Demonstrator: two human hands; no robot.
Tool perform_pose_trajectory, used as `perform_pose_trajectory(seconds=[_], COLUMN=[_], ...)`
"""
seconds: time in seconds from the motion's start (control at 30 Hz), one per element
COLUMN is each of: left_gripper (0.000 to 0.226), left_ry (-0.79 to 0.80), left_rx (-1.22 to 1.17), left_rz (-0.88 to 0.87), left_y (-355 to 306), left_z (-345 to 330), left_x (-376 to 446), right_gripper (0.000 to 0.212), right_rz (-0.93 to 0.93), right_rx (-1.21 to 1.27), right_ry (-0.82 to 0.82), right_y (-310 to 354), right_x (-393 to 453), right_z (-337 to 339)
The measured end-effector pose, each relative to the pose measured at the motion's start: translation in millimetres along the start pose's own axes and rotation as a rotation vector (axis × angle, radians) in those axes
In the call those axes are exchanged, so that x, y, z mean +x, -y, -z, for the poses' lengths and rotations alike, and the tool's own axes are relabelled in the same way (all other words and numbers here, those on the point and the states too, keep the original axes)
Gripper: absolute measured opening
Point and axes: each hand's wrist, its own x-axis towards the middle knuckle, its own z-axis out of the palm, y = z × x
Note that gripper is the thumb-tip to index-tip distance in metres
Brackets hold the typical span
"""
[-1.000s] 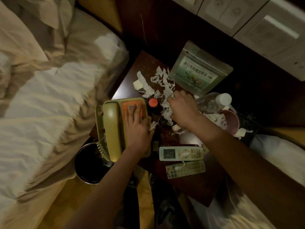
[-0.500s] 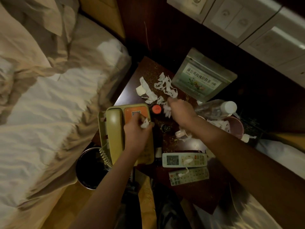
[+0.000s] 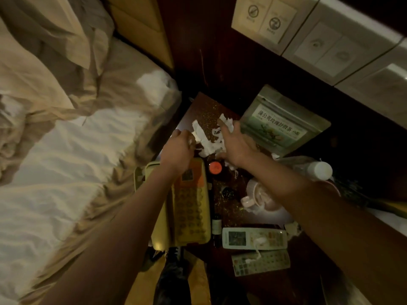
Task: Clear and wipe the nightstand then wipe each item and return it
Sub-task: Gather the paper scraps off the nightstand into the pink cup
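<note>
Dim bedside counter [image 3: 229, 208] strewn with paper scraps [image 3: 208, 143], left hand [image 3: 179, 148] fingers pinching scraps, right hand [image 3: 236, 143] fingers spread over them, phone [image 3: 189, 214] below

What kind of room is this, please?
Most likely a hotel bedroom. A bed stands beside a dark nightstand that carries a corded telephone and two remote controls, and the wall panel above has switches with do-not-disturb style signs.

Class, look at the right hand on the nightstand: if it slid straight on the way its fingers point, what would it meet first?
Most likely the torn white paper scraps at the right hand's fingertips; beyond them, dark wall. Depth is unclear.
</note>
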Motion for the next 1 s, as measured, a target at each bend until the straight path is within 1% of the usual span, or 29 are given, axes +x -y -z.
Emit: perform_pose_trajectory(seconds=[0.03,0.07,0.1,0.2,0.23,0.27,0.33,0.43,0.53,0.6,0.63,0.73,0.8,0.87,0.93,1.0], left_gripper=[0.029,0.035,0.046,0.089,0.098,0.103,0.098,0.071,0.046,0.034,0.031,0.022,0.015,0.010,0.020,0.027], left_ry=[0.050,0.083,0.101,0.172,0.203,0.231,0.254,0.226,0.218,0.241,0.242,0.206,0.121,0.021,-0.008,-0.011], left_rx=[0.036,0.050,0.049,0.014,0.020,0.041,0.113,0.190,0.257,0.306,0.292,0.114,-0.047,-0.273,-0.467,-0.584], left_rz=[-0.010,-0.005,0.009,0.059,0.056,0.047,0.011,-0.057,-0.084,-0.087,-0.078,-0.037,-0.024,0.009,0.027,0.039], left_y=[-2.5,-5.3,-7.5,-9.7,-9.9,-9.2,-6.4,-1.2,2.9,4.0,2.8,-4.9,-11.0,-14.7,-14.6,-8.9], left_z=[-0.5,-1.3,-2.4,-8.4,-10.4,-12.7,-16.9,-23.3,-28.7,-29.6,-27.7,-16.1,-6.0,2.5,9.9,16.6], left_x=[7.7,15.3,22.3,39.7,43.3,45.9,49.0,48.2,49.0,51.8,51.6,48.1,41.1,30.7,18.2,4.0], right_gripper=[0.092,0.087,0.077,0.047,0.041,0.037,0.029,0.018,0.009,0.005,0.004,0.003,0.005,0.006,0.008,0.012], right_rz=[-0.009,-0.010,-0.006,0.022,0.041,0.057,0.068,0.042,0.007,-0.007,-0.011,-0.016,-0.025,-0.046,-0.073,-0.085], right_rx=[-0.048,-0.092,-0.120,-0.065,-0.036,-0.012,0.050,0.176,0.296,0.373,0.406,0.501,0.570,0.617,0.625,0.647], right_ry=[0.019,0.011,-0.021,-0.087,-0.081,-0.071,-0.075,-0.137,-0.183,-0.201,-0.206,-0.212,-0.227,-0.238,-0.249,-0.286], right_y=[0.2,0.3,-0.3,-3.3,-5.0,-6.9,-10.2,-12.5,-13.8,-13.1,-12.3,-6.0,0.2,6.5,14.1,21.6], right_x=[2.3,4.9,6.9,11.6,12.7,13.5,14.4,12.6,5.8,-1.7,-5.6,-19.3,-28.3,-37.7,-47.0,-55.2], right_z=[-2.0,-5.2,-8.2,-15.3,-17.0,-18.5,-21.9,-27.1,-25.1,-20.8,-18.2,-7.3,3.2,15.3,27.5,37.5])
